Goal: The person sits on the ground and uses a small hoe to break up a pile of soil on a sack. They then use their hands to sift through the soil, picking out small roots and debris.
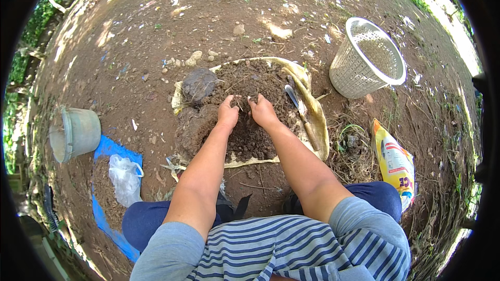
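Note:
Dark crumbly soil [254, 140] with fine roots lies heaped on a yellowish sack [322, 125] spread over the ground. My left hand [228, 113] and my right hand [262, 111] face each other at the middle of the heap, a small gap apart, fingertips in or against the soil. Whether they hold a clump between them cannot be told. Left of my left hand are a dark round root ball or clod [199, 85] and a browner mass of soil and roots [191, 128]. A trowel [302, 113] with a wooden handle lies on the sack's right side.
A white perforated plastic basket [359, 70] stands at upper right. At the left are a greyish bucket [84, 130], a blue sheet [103, 218] with soil on it and a clear plastic bag [124, 179]. A yellow and white printed bag [394, 160] lies by my right knee, near dry roots [353, 164].

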The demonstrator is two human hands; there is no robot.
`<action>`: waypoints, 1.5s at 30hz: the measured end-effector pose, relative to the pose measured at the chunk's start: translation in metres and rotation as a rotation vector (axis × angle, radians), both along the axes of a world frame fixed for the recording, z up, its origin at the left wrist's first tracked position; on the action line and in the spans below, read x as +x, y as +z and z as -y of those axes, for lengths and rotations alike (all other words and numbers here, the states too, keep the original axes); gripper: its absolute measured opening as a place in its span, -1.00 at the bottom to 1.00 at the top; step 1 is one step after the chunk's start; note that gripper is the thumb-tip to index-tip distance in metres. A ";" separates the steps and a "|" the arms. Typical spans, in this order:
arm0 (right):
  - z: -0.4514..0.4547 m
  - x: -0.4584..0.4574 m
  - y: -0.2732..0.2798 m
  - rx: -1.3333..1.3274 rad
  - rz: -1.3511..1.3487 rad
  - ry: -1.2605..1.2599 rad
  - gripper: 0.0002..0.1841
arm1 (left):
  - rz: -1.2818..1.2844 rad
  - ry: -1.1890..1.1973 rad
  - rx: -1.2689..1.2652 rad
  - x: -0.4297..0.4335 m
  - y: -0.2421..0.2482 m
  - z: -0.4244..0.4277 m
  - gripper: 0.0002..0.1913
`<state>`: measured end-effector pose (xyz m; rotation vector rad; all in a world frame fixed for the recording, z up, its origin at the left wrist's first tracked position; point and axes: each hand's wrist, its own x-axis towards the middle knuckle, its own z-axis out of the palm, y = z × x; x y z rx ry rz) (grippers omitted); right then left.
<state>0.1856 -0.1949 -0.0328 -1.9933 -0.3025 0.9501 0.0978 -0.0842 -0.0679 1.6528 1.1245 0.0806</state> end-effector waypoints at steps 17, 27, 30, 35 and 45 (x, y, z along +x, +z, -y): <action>0.009 0.061 -0.012 -0.165 0.165 0.008 -0.65 | -0.098 -0.101 0.259 0.006 0.013 0.013 -0.60; 0.024 0.083 -0.089 -0.284 -0.045 -0.151 -0.16 | -0.179 -0.083 0.121 0.011 0.010 0.014 -0.37; 0.018 0.069 -0.077 -0.314 -0.062 -0.068 -0.03 | -0.145 -0.077 0.042 0.014 0.009 0.009 -0.39; 0.000 0.044 -0.058 -0.298 -0.029 0.003 0.01 | -0.165 -0.096 -0.064 0.025 0.014 0.001 -0.46; -0.011 0.030 -0.022 -0.076 0.075 0.188 -0.35 | -0.068 0.045 -0.109 0.019 -0.012 -0.009 -0.43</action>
